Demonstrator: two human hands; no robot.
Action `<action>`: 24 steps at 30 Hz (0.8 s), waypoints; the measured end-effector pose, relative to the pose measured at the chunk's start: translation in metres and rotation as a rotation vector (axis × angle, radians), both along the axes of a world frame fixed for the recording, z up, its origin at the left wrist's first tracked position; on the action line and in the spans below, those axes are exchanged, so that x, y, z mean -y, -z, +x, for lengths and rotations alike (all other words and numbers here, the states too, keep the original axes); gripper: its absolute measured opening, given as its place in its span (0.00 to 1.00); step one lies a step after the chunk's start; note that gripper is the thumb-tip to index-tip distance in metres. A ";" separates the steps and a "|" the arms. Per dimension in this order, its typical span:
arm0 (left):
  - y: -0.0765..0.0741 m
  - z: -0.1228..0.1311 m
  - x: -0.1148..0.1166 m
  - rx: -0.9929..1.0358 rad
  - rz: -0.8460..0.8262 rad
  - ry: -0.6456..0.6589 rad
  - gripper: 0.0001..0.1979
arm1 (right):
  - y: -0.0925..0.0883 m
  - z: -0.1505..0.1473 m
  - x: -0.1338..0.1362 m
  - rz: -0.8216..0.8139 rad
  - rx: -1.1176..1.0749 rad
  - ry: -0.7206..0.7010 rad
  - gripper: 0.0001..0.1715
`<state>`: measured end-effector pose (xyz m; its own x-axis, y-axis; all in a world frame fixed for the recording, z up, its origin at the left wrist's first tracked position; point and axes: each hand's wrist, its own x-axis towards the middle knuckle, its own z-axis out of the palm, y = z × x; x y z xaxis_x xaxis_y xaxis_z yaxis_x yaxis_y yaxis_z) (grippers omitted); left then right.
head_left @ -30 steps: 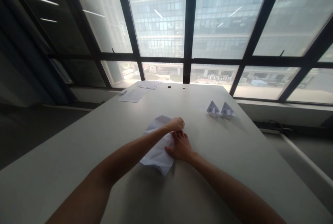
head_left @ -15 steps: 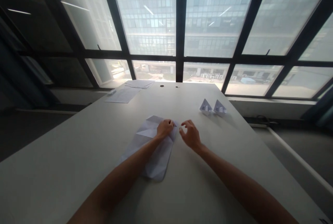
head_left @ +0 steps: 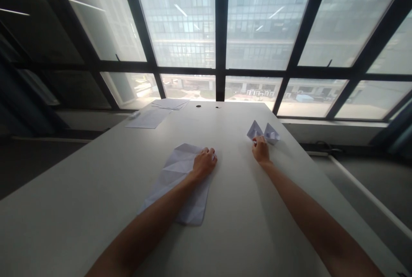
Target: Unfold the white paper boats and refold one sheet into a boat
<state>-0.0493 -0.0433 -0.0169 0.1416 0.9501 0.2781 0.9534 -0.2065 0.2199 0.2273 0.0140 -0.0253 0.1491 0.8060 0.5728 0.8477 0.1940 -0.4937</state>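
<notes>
- Left hand (head_left: pixel 204 163): lies knuckles-up on the far right corner of the creased paper sheet (head_left: pixel 180 182), fingers loosely curled and pressed down, nothing pinched. Judged to be a hold-down, keeping the sheet from sliding on the smooth bench (head_left: pixel 96 191).
- Creased paper sheet: flat on the bench, running from under the left hand back along the left forearm toward the body. Fold lines show across it, triangular facets at the end nearest the hand (opened out rather than folded shut, as far as I can tell).
- Right hand (head_left: pixel 260 149): reached well forward and away from the left hand, fingertips bunched against the near edge of the nearer folded paper boat (head_left: pixel 254 130). Touching it for certain; whether it is actually pinched, cannot tell, since the fingers hide the contact.
- Second folded paper boat (head_left: pixel 272 133): just beyond the right hand, beside the first; the two look to be touching. Both stand upright on their bases (set aside together, presumably as finished pieces).
- Loose flat sheets (head_left: pixel 151 118): far beyond the left hand, near the window edge of the bench, well apart from both hands.
</notes>
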 end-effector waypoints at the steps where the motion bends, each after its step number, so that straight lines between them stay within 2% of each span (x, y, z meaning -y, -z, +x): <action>1: 0.000 -0.001 -0.001 0.021 0.016 0.007 0.12 | 0.000 -0.005 0.007 0.037 -0.018 -0.039 0.15; 3: -0.003 -0.001 -0.004 0.112 0.055 0.035 0.11 | -0.002 -0.017 0.026 0.098 -0.073 -0.121 0.14; 6: -0.006 0.004 -0.008 0.377 0.081 0.118 0.13 | -0.005 -0.041 0.067 0.117 -0.153 -0.260 0.14; 10: -0.005 0.013 -0.009 0.789 -0.072 0.224 0.22 | -0.009 -0.069 0.124 0.067 -0.245 -0.438 0.13; 13: -0.005 0.016 -0.006 0.867 -0.114 0.272 0.18 | -0.012 -0.080 0.150 0.024 -0.324 -0.567 0.09; 16: -0.007 0.016 -0.001 0.782 -0.070 0.293 0.09 | -0.018 -0.080 0.158 -0.005 -0.373 -0.633 0.06; 19: -0.009 0.017 0.007 0.733 -0.030 0.336 0.10 | -0.022 -0.071 0.149 0.048 -0.445 -0.455 0.11; 21: -0.009 0.019 0.012 0.717 -0.026 0.379 0.13 | -0.020 -0.063 0.140 0.029 -0.508 -0.387 0.20; 22: -0.009 0.020 0.014 0.706 -0.026 0.410 0.12 | -0.016 -0.060 0.135 -0.020 -0.560 -0.410 0.24; 24: -0.009 0.022 0.018 0.666 -0.029 0.506 0.07 | -0.008 -0.055 0.128 -0.155 -0.664 -0.509 0.27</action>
